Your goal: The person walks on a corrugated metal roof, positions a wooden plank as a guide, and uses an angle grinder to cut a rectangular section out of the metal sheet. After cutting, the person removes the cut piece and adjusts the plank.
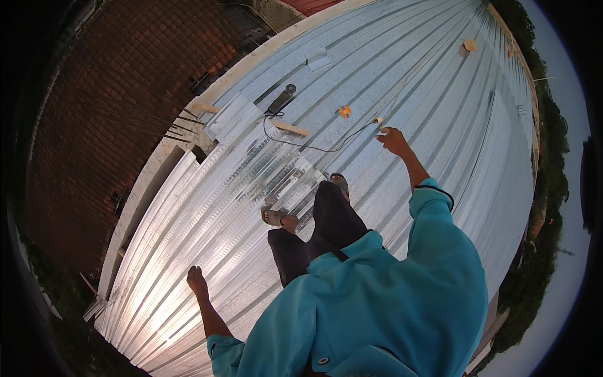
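My right hand (394,142) is raised over the ribbed metal roof sheets (402,81), fingers curled in a pinch. A small pale spot shows at its fingertips; what it is I cannot make out. Close by in the picture is a pale cord connector (378,120). From there a dark cord (326,151) loops left to a dark angle grinder (281,100) lying on the sheets. My left hand (196,281) hangs low over the shiny sheets at left, its fingers curled in. Its palm is hidden. My sandalled feet (272,216) stand on the roof.
An orange and dark round piece (345,112), a wood strip (289,128) and a bent metal offcut (318,60) lie ahead. A tan piece (469,44) lies farther off. Along the left, a concrete ledge (141,195) with rebar (179,129) borders a lower tiled roof (138,56).
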{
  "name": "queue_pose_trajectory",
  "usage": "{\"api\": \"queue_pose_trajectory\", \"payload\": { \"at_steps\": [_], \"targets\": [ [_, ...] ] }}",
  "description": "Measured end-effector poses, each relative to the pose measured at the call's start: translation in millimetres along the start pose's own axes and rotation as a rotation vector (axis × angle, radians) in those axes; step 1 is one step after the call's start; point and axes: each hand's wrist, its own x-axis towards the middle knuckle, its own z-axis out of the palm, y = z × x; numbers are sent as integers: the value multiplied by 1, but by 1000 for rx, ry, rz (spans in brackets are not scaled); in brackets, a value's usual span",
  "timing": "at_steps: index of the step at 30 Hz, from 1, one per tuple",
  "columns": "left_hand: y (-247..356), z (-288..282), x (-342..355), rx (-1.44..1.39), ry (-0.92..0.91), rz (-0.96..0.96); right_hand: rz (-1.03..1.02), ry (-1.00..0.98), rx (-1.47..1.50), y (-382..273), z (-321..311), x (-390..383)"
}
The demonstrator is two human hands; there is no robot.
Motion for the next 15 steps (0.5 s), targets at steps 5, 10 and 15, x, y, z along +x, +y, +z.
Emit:
{"api": "queue_pose_trajectory", "payload": {
  "at_steps": [5, 10, 15],
  "targets": [
    [-13, 62, -87, 35, 52, -241, -12, -117, 186, 18, -22, 57],
    [38, 190, -149, 241, -171, -300, 402, -215, 230, 249, -123, 76],
    [223, 329, -178, -184, -128, -483, 456, -85, 304, 338, -224, 129]
  ]
}}
